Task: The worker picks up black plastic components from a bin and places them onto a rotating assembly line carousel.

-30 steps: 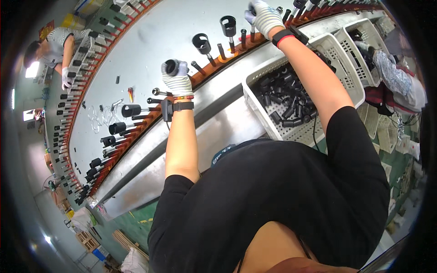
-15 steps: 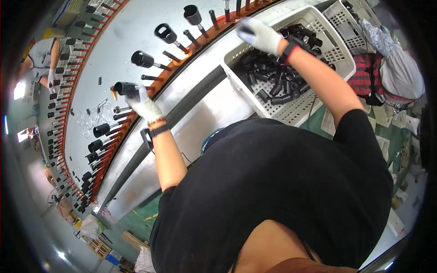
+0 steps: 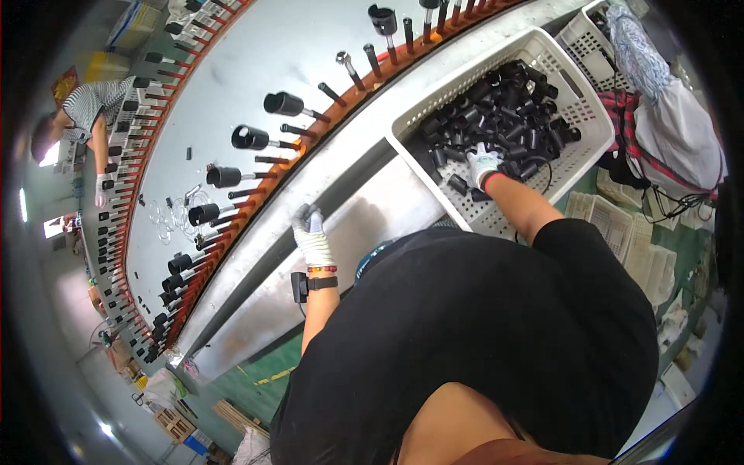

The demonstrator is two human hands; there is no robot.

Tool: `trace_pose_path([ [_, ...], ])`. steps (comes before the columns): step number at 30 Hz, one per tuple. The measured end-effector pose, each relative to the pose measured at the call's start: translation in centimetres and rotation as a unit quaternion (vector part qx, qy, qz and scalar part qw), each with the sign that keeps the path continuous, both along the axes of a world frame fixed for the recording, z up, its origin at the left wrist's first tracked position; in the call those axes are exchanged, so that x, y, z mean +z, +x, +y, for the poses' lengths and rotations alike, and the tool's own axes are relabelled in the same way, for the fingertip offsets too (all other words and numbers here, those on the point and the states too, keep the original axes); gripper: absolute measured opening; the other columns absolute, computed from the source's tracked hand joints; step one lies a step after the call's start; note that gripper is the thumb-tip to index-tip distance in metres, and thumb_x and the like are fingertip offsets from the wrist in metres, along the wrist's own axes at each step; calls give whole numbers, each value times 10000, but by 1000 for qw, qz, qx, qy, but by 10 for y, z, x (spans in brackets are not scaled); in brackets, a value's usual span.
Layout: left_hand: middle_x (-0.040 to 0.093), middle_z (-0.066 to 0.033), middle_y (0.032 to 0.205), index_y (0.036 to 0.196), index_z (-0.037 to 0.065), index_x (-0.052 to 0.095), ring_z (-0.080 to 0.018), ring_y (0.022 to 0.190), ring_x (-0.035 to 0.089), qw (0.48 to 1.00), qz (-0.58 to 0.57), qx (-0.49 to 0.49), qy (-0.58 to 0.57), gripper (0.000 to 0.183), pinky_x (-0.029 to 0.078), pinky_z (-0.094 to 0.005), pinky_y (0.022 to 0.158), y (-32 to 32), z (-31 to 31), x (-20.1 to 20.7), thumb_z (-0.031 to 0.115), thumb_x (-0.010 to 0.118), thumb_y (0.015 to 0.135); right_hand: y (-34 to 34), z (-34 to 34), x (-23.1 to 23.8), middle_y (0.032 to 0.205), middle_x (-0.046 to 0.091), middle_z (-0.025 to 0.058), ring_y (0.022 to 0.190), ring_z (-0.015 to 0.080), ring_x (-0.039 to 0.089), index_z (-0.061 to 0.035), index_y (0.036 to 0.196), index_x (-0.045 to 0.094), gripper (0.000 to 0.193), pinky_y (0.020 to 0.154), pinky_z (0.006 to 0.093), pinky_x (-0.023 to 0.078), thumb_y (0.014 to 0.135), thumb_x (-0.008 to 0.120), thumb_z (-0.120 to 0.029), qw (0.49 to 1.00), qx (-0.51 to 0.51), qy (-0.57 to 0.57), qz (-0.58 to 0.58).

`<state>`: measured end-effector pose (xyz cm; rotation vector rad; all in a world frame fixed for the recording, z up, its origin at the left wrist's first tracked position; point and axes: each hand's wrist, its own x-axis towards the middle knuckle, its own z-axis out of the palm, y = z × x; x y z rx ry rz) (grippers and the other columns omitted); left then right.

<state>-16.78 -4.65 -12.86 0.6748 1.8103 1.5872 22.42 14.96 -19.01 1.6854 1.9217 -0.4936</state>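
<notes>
Right hand (image 3: 484, 162), black parts (image 3: 533, 139) close around

Single head-worn fisheye view, looking down (straight edges bowing), black shirt (image 3: 465, 325) close below, table (image 3: 263, 70) farther off

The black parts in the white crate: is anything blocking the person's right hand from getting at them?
Nothing visible does. The gloved right hand is already inside the open-topped white crate, right at the loose black parts, with no lid or cover over them.
</notes>
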Motion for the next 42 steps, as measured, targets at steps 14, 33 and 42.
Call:
trace_pose_path([
  [14, 653, -82, 991, 1095, 16, 605, -140, 903, 609, 993, -16, -112, -36, 176, 506, -273, 832, 40, 17, 20, 55, 615, 924, 57, 64, -70, 1193, 653, 178, 1084, 332, 642, -124, 1099, 714, 342, 911, 398, 525, 785, 584, -158, 986, 102, -115, 68],
  [33, 627, -210, 1182, 1373, 93, 441, -332, 1123, 612, 790, 207, -576, -44, 678, 473, -374, 965, 192, 179, 137, 300, 747, 805, 5, 13, 170, 1214, 570, 206, 1137, 368, 547, 3, 1205, 571, 452, 1008, 403, 429, 767, 661, -61, 845, 142, 24, 515],
  [42, 631, -50, 868, 1119, 60, 531, -127, 799, 606, 938, 128, -318, 61, 450, 523, -287, 745, 172, 254, 97, 68, 743, 722, 61, 12, 145, 1224, 577, 123, 1169, 266, 559, -66, 1021, 651, 338, 1006, 333, 421, 717, 798, -87, 793, 21, 20, 608],
])
